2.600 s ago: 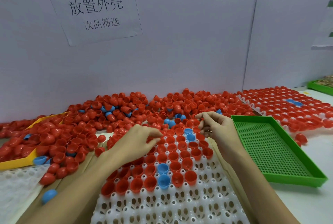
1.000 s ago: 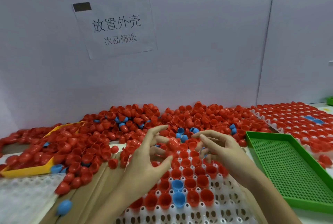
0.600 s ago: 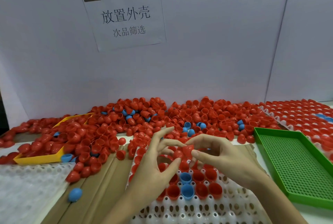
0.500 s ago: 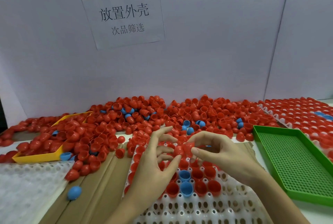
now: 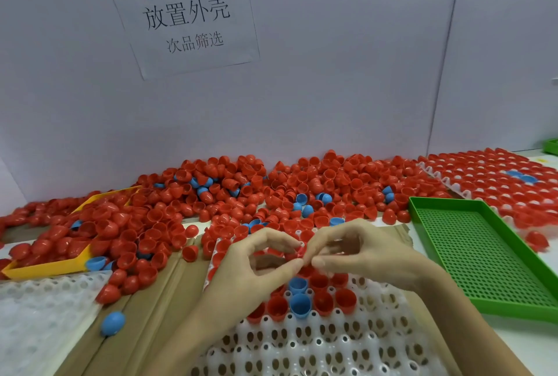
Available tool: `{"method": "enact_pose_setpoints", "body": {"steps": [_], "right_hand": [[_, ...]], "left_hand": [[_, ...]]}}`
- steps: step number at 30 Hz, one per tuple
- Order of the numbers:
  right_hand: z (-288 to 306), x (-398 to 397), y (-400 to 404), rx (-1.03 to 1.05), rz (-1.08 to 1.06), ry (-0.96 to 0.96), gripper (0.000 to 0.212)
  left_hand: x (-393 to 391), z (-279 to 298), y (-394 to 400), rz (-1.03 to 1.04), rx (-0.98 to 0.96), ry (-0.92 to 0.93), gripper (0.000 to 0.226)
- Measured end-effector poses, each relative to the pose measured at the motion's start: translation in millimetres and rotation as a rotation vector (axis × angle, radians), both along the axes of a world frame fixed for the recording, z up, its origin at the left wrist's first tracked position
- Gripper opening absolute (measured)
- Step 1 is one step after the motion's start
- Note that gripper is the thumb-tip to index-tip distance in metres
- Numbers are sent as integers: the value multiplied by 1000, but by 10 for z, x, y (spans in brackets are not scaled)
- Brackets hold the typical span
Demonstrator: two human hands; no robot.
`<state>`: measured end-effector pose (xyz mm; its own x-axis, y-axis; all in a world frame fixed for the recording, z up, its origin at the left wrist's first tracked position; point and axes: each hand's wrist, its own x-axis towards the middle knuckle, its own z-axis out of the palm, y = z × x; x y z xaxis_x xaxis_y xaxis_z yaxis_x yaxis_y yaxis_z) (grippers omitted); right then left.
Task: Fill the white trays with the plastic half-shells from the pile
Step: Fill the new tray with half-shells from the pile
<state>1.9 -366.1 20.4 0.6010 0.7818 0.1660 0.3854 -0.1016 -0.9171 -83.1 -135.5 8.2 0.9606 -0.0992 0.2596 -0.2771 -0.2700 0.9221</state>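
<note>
Both hands meet over white tray (image 5: 302,345): left hand (image 5: 250,270) and right hand (image 5: 359,250) fingers pinching one red half-shell (image 5: 300,250). Pile (image 5: 241,194) behind tray. Risk: shell slips, scattering seated ones.

Single head view, close, looking forward-down over tray (image 5: 302,351) toward wall (image 5: 332,73).

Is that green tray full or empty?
Empty. The green tray shows only its bare perforated floor; the red shells lie outside it.
</note>
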Motion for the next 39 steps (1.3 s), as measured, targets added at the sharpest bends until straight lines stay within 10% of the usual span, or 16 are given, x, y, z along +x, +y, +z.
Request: {"method": "enact_pose_setpoints", "body": {"steps": [10,29,39], "right_hand": [[-115,260,-178,437,-463,263,19],[-145,314,-209,502,-515,339,20],[-138,352,-235,673,-604,450,20]], "left_hand": [[81,117,-494,16,448,-290,18],[162,-107,-880,-182,1259,-699,4],[1138,267,-558,82,658,-316,20]]}}
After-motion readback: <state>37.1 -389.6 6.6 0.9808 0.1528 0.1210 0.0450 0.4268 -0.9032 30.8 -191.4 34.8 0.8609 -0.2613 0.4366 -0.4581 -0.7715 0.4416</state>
